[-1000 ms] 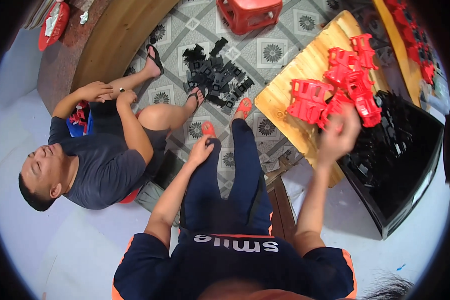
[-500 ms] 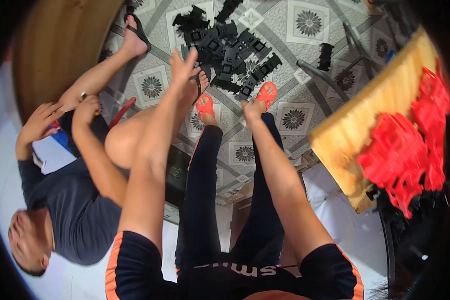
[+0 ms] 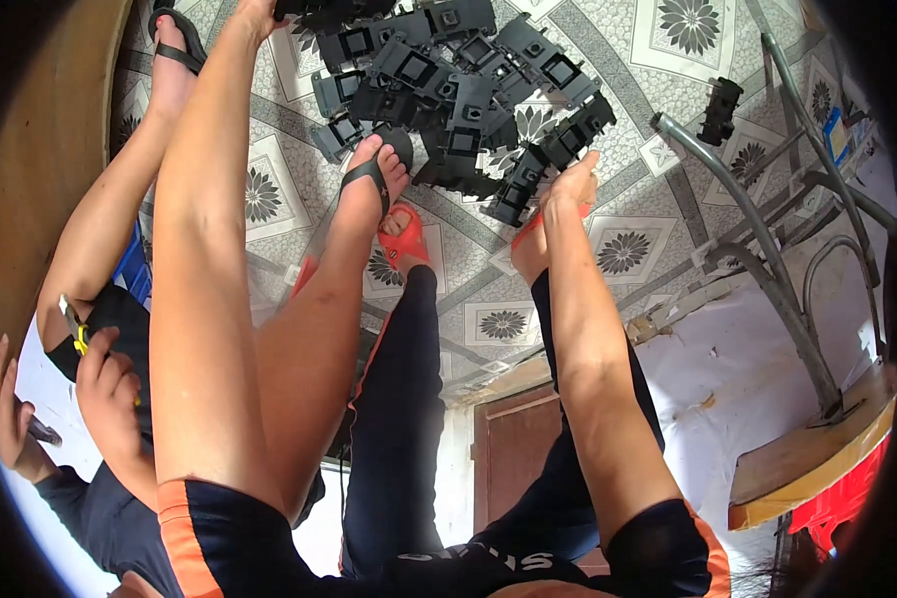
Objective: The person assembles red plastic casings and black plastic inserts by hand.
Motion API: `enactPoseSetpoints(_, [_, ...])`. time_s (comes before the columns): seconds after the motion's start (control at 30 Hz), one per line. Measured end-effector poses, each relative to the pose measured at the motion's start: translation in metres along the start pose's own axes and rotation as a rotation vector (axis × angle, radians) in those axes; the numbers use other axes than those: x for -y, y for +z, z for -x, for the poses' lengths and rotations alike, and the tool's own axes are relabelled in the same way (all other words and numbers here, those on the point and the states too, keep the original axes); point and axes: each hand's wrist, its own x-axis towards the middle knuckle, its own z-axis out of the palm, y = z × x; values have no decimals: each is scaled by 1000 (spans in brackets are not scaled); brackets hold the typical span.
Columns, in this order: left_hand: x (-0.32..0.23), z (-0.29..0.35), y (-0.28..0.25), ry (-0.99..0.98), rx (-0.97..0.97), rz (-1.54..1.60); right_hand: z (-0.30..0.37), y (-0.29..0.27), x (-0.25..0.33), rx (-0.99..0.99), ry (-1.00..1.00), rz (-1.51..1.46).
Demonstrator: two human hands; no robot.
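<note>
A heap of black plastic parts (image 3: 414, 68) with square openings lies on the patterned floor, some of them end to end in strips. At the top edge, my left hand (image 3: 257, 14) is at the heap's far left, against a black part; the frame cuts off most of its fingers. My right hand (image 3: 572, 183) is low by the heap's near right end, just below a strip of black parts (image 3: 553, 159). Its visible fingers stretch forward, and nothing shows in them. Whether it touches the strip is hard to see.
One loose black part (image 3: 720, 112) lies to the right, near a metal tube frame (image 3: 757, 199). A wooden board (image 3: 807, 468) with red pieces (image 3: 842, 498) is at lower right. On the left sits another person, whose hand (image 3: 105, 384) holds a small yellow-marked tool; their sandalled foot (image 3: 374, 179) borders the heap.
My view has come closer to the heap. My left hand has reached forward and left to the heap's far side; my right hand has moved right. The wooden board has shifted down in view.
</note>
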Motion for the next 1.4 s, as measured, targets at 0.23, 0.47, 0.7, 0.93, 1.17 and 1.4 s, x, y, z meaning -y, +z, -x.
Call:
enactPoseSetpoints(0.23, [23,-24,2,58,-643,-1108,8,37,11,257,-204,345])
enactPoseSetpoints(0.47, [103,3,69,-70,-741,-791,17,32,33,918,60,-204])
enactPoseSetpoints(0.7, [152,19,85,-5,-741,-796,47,41,30,1255,155,-130])
enactPoseSetpoints(0.93, [157,29,116,-79,-707,-888,51,37,30,1287,222,-264])
enactPoseSetpoints(1.17, [165,69,162,-60,-686,-672,95,-30,29,1152,271,-378])
enactPoseSetpoints(1.4, [134,181,299,-80,-704,-694,177,-169,88,1142,227,-577])
